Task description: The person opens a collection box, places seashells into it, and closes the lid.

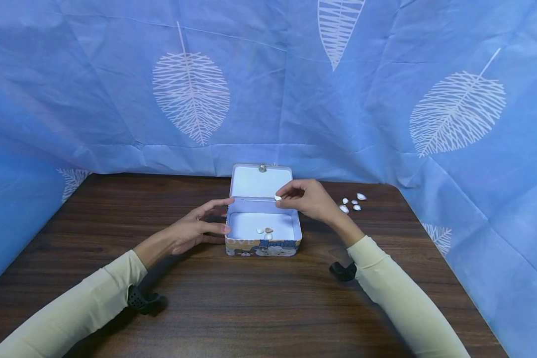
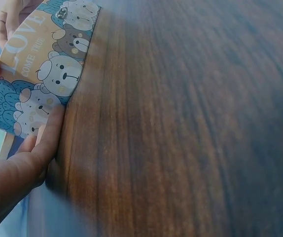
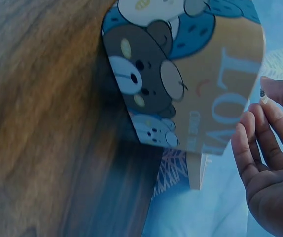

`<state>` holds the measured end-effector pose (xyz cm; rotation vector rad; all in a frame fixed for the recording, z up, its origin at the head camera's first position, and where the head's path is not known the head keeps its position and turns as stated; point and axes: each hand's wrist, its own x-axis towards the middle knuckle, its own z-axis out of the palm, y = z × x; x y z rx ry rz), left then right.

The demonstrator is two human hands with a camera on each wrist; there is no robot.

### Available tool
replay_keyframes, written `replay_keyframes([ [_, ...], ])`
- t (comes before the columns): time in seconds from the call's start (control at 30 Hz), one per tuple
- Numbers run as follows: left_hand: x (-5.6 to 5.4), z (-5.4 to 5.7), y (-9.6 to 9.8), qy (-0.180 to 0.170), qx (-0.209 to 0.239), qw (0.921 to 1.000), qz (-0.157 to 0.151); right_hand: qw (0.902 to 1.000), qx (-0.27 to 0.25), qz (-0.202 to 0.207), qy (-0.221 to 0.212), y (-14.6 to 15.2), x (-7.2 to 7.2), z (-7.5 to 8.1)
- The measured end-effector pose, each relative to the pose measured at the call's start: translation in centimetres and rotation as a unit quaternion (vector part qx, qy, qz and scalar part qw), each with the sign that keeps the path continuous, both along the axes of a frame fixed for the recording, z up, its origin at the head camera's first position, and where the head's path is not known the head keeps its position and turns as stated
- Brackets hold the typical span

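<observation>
A tin box (image 1: 263,248) printed with cartoon bears stands on the table with its hinged lid (image 1: 250,181) raised at the back. Three small shells (image 1: 268,236) lie inside, close to the front wall. My left hand (image 1: 190,231) rests against the box's left side, fingers extended, thumb by the front corner. Above the box's right rear part, my right hand (image 1: 308,201) pinches a small white seashell (image 1: 277,198) between thumb and fingertips. In the right wrist view the same shell (image 3: 264,97) shows at the fingertips, beside the printed wall.
Several more shells (image 1: 357,208) lie in a loose group on the dark wooden table (image 1: 250,308), right of the box. A blue curtain (image 1: 268,99) with white leaf prints hangs behind the table and along both sides.
</observation>
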<state>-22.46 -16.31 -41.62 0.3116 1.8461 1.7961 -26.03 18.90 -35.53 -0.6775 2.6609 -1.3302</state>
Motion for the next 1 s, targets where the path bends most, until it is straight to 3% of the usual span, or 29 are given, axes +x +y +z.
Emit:
replay_keyframes([
  [0.6, 0.0, -0.1, 0.1, -0.008, -0.003, 0.9999, 0.007, 0.9993, 0.023, 0.029, 0.007, -2.4, 0.0, -1.1],
  [1.0, 0.0, -0.1, 0.1, -0.001, 0.002, 1.0, 0.008, 0.9997, 0.014, 0.019, 0.008, -1.5, 0.3, -0.8],
])
